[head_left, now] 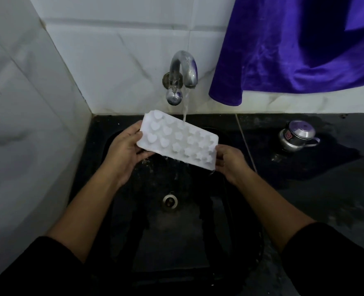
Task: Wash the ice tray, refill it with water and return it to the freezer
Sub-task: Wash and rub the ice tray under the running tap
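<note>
The black sink [121,210] lies below both hands, and the tap [184,69] runs above it. Judging by this, washing is under way; refilling and the return to the freezer are left. The white ice tray [176,142] is held tilted under the stream, between the two hands. The left hand [125,150] has its fingers [134,130] clamped on the tray's left end; the right hand [230,161] pinches the right corner.

My sink basin [176,231] sits in dim, murky shadow, while the white ice tray [178,139] and wall tiles [117,60] catch soft overhead light. Small glints mark the tap [183,69], and the wide lens bends the edges.
</note>
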The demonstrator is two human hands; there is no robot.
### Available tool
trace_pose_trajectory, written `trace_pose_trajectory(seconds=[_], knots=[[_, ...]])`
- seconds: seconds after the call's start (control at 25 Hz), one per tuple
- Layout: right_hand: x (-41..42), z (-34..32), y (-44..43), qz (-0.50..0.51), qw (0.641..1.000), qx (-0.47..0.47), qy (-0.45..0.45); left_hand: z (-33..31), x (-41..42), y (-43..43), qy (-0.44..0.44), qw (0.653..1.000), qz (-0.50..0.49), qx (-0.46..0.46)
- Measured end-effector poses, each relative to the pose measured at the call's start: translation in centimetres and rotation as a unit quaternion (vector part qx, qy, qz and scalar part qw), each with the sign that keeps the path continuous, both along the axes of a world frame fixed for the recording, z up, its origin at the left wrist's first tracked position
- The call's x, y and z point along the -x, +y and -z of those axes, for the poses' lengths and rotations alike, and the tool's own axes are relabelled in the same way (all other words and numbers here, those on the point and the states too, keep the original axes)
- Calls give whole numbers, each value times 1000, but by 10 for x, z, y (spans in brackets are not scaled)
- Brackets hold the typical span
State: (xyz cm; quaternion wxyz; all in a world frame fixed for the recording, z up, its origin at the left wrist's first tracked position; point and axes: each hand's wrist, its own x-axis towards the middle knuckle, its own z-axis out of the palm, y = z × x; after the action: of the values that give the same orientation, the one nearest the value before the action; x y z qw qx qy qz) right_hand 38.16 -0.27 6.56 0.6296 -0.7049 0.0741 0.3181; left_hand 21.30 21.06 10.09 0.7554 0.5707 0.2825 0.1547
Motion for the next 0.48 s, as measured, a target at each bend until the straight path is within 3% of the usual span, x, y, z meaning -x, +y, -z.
trace_pose_trajectory(seconds=[0.2, 0.48], knots=[[15, -12, 39, -87, 996, -10, -12, -8, 27, 26, -11, 998, -54, -12], [0, -63, 30, -124, 987, -25, -96, 14, 42, 21, 29, 993, -105, 34]])
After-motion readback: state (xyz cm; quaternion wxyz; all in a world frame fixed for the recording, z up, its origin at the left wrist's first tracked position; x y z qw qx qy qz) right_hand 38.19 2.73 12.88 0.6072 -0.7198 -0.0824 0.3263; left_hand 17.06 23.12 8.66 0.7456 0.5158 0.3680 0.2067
